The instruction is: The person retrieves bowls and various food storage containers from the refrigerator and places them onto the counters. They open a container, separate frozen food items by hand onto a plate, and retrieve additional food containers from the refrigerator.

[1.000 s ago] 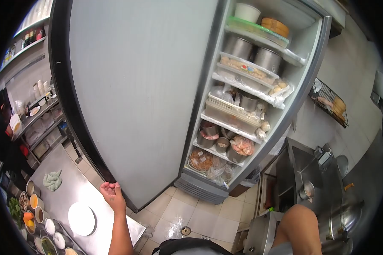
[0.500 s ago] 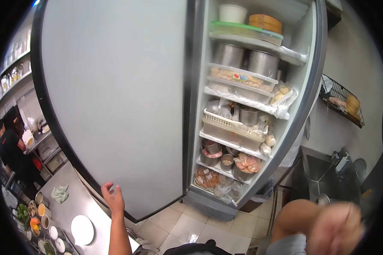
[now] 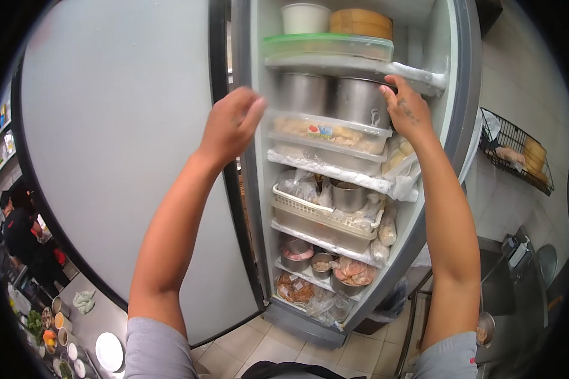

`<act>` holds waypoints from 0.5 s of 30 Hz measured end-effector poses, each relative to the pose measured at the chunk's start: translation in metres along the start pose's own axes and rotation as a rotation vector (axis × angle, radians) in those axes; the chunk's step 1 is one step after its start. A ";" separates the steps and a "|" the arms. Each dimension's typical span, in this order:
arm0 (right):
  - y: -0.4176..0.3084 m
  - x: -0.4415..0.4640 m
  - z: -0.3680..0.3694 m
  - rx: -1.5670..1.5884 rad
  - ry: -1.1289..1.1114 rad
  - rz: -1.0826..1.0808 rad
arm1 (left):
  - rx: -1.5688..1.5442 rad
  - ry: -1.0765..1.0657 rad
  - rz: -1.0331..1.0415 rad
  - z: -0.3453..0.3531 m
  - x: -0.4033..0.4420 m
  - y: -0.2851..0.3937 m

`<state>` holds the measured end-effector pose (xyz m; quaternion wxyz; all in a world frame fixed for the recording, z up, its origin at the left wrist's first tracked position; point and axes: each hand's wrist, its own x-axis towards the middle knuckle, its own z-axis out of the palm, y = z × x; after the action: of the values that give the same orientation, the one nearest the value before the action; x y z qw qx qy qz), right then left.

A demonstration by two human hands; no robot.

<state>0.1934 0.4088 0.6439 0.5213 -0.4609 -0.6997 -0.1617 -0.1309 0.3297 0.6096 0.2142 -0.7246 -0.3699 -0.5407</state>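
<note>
Head view, everything relative to the right-hand steel pot (image 3: 357, 104); pot is on a fridge shelf, under the frosted shelf (image 3: 319, 64). Left hand (image 3: 234, 123): left of pot, well apart, blurred, fingers curled; can't tell if they hold anything. Right hand (image 3: 409, 115): at pot's right rim, thumb and forefinger slightly apart; can't tell if the rim is pinched. Rim is probably used because the tub blocks the pot's lower front.

Clear tub (image 3: 354, 140): just in front of and below pot, stacked on another, likely to save space. Its red-and-blue sticker (image 3: 319, 131) is the only label I can make out; text and brand unreadable. Second steel pot (image 3: 302, 93): just left. Green-lidded box (image 3: 329, 48): above, likely flat enough to carry the bamboo steamer (image 3: 361, 23). Co-worker (image 3: 30, 237): far left, beyond the fridge door (image 3: 117, 139).
</note>
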 end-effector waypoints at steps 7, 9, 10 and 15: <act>0.005 0.021 0.028 -0.015 -0.142 -0.037 | 0.003 0.016 0.010 0.098 0.081 -0.062; 0.006 0.024 0.033 -0.107 -0.098 -0.057 | -0.033 0.007 -0.061 0.112 0.085 -0.075; 0.004 0.026 0.038 -0.174 -0.048 -0.080 | 0.021 0.048 0.032 0.122 0.089 -0.089; 0.002 0.035 0.046 -0.023 0.003 -0.116 | 0.138 -0.091 0.003 0.123 0.099 -0.099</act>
<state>0.1677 0.4589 0.6552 0.5069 -0.4252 -0.7225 -0.2006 -0.1160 0.5097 0.6540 0.2473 -0.7324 -0.4146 -0.4801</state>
